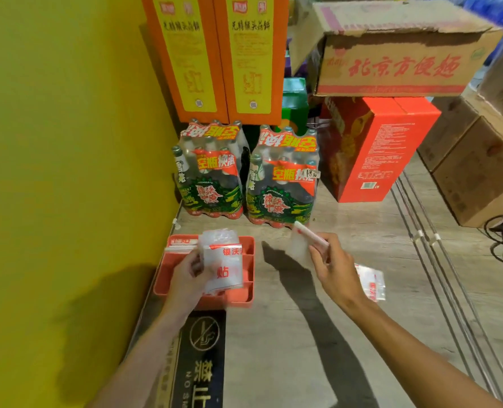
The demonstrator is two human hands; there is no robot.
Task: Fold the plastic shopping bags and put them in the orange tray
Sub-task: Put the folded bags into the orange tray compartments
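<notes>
Folded white plastic shopping bags with red print are gripped by the left hand directly above the divided orange plastic tray on the wooden floor. Right hand pinches another folded clear bag right of the tray. A third folded bag lies on the floor just beyond that hand.

- Tray: orange plastic, divided into compartments, flat on the wood-look surface beside the yellow wall.
- Folded bags: clear with red print, held upright over the tray.
- Another folded bag: clear, red-edged, held right of the tray.
- Loose bag: lies flat, further right.
</notes>
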